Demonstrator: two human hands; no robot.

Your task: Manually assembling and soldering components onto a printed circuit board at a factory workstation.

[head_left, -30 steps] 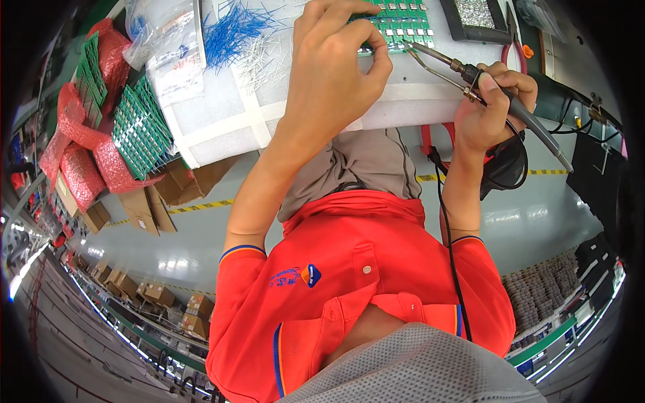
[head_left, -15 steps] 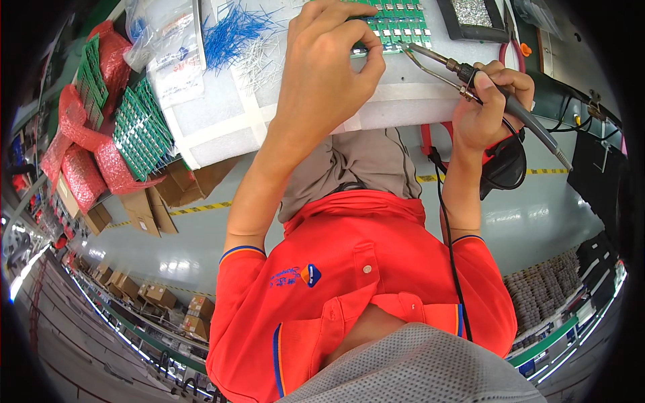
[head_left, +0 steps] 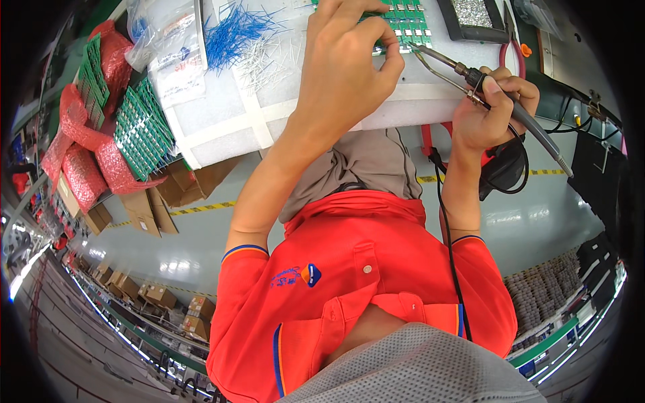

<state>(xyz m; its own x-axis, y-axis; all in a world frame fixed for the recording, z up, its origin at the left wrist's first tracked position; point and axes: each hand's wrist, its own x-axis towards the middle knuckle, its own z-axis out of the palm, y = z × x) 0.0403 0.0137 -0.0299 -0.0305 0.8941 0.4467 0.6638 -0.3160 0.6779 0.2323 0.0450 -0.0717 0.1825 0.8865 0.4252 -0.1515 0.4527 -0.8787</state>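
Note:
My right hand [head_left: 494,111] grips a soldering iron [head_left: 521,111] with a thin metal feed tube [head_left: 447,79] alongside its tip. The tip is at the lower edge of a panel of small green circuit boards [head_left: 411,20] with rows of silvery parts. My left hand [head_left: 353,64] is over the panel's left part, its thumb and forefinger curled toward each other just left of the tip. Whatever those fingertips hold is too small and hidden to name. Left of this hand lie a heap of blue wires [head_left: 235,37] and a bunch of white wires [head_left: 265,64].
White foam padding [head_left: 222,127] with tape strips covers the work surface. A black tray of silvery metal shavings [head_left: 470,13] stands at the far right, near red-handled pliers [head_left: 519,57]. On the left, stacked green circuit panels [head_left: 143,127] lean beside red bubble wrap [head_left: 84,178] and a clear plastic bag [head_left: 175,64].
My left hand has shifted to the right along the panel. The soldering iron's tip has moved slightly right with it, still at the panel's lower edge.

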